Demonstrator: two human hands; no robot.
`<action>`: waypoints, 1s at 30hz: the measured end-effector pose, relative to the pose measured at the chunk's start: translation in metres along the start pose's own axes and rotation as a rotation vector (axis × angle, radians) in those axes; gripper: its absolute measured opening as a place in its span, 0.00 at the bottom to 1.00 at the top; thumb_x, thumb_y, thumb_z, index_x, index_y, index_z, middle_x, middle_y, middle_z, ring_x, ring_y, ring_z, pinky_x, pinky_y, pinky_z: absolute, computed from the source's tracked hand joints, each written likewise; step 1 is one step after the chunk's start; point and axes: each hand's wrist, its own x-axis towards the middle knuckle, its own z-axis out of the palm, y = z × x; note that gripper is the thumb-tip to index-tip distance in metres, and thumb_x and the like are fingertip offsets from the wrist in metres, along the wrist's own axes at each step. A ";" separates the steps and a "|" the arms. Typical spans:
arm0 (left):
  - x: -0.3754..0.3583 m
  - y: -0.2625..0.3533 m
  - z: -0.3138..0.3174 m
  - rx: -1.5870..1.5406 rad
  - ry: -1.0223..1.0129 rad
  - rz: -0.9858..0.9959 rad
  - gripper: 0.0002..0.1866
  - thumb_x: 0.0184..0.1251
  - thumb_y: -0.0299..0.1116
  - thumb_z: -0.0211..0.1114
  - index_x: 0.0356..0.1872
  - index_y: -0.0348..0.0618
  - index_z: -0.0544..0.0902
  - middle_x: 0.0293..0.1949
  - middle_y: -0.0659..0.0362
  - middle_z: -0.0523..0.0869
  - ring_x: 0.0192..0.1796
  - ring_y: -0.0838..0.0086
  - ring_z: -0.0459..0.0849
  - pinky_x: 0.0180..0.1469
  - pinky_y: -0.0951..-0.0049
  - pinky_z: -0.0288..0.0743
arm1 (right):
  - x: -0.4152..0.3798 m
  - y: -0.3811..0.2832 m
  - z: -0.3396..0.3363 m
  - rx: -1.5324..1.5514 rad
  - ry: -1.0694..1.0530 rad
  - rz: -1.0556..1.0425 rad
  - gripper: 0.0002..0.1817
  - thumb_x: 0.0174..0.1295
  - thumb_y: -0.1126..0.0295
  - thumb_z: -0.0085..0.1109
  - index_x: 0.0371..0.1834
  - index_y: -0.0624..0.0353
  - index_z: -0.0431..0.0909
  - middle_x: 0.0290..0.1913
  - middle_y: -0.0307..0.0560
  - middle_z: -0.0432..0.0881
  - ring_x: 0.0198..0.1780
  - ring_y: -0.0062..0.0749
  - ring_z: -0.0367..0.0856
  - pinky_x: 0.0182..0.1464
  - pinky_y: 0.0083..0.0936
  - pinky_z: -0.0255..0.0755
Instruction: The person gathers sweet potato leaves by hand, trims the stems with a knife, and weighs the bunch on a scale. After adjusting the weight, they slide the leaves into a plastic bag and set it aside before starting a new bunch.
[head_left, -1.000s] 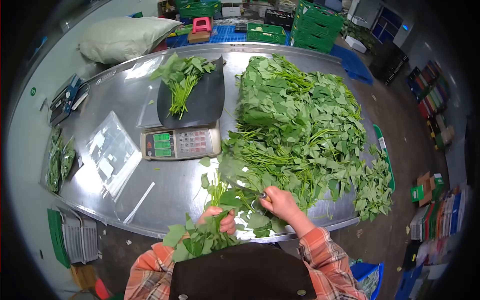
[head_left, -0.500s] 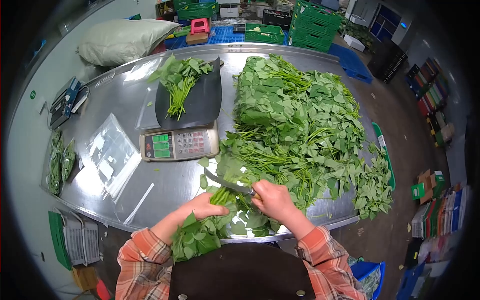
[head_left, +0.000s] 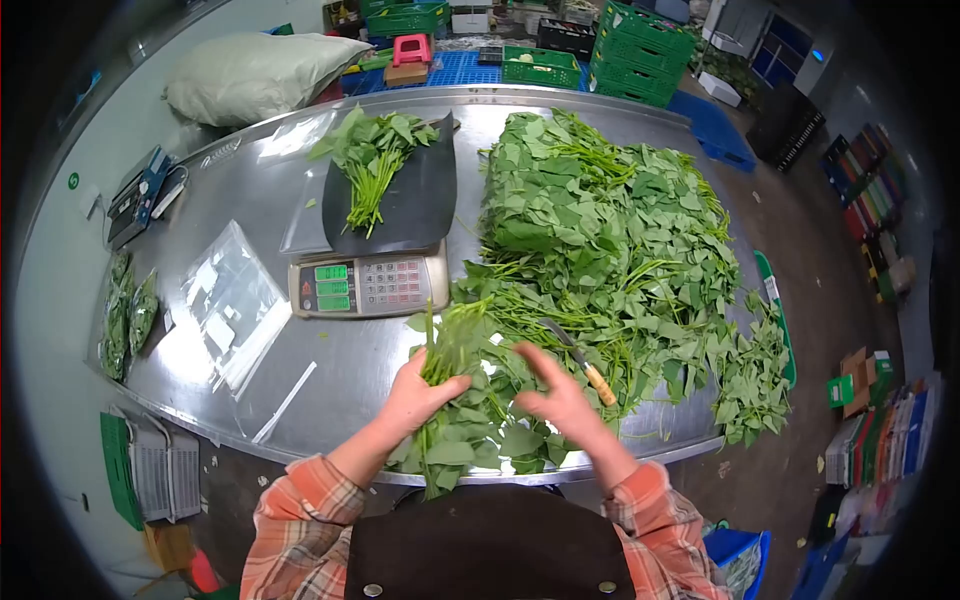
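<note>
My left hand (head_left: 417, 393) is closed round a bunch of leafy green stems (head_left: 447, 445) near the table's front edge. The bunch stands upright in it, stems partly blurred at the top. With thumb and fingers apart, my right hand (head_left: 560, 400) holds nothing. Just right of it, a curved knife (head_left: 598, 384) with a wooden handle lies on the greens. Beyond both hands spreads a large pile of leafy greens (head_left: 610, 230). Another bunch of greens (head_left: 372, 170) rests on the black pan (head_left: 425, 195) of a digital scale (head_left: 390, 284).
Clear plastic bags (head_left: 232, 305) lie on the metal table (head_left: 330, 400), left of the scale. Packed greens (head_left: 118, 310) sit at the far left edge. Behind the table are a large white sack (head_left: 255, 80) and stacked green crates (head_left: 640, 55).
My right hand has let go of the knife, which now lies on the greens. My left hand has turned the bunch more upright and moved slightly up. The camera view has shifted a little.
</note>
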 end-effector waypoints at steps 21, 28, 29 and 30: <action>-0.036 -0.026 -0.014 -0.601 -0.343 -0.348 0.39 0.49 0.27 0.68 0.66 0.40 0.61 0.57 0.53 0.74 0.58 0.65 0.74 0.60 0.65 0.69 | 0.030 -0.005 0.014 0.197 -0.016 0.294 0.19 0.63 0.59 0.59 0.48 0.62 0.71 0.20 0.34 0.73 0.16 0.16 0.67 0.20 0.15 0.63; -0.049 -0.107 -0.064 -0.758 -0.363 -0.374 0.31 0.53 0.31 0.63 0.61 0.39 0.67 0.52 0.52 0.77 0.51 0.66 0.80 0.53 0.66 0.76 | 0.024 0.002 -0.010 0.217 0.146 0.175 0.18 0.64 0.60 0.56 0.49 0.62 0.75 0.32 0.39 0.77 0.31 0.19 0.75 0.32 0.18 0.71; -0.049 -0.101 -0.061 -0.719 -0.321 -0.377 0.30 0.53 0.31 0.64 0.60 0.38 0.68 0.51 0.52 0.78 0.49 0.67 0.80 0.52 0.67 0.76 | 0.023 0.003 -0.004 0.231 0.221 0.116 0.19 0.65 0.61 0.56 0.53 0.62 0.73 0.37 0.41 0.78 0.37 0.20 0.77 0.36 0.19 0.74; -0.046 -0.091 -0.055 -0.683 -0.280 -0.382 0.30 0.53 0.31 0.64 0.59 0.38 0.69 0.50 0.53 0.79 0.48 0.68 0.80 0.51 0.68 0.76 | 0.021 0.005 -0.001 0.238 0.068 0.215 0.27 0.63 0.59 0.58 0.60 0.62 0.67 0.50 0.45 0.75 0.48 0.26 0.76 0.46 0.24 0.74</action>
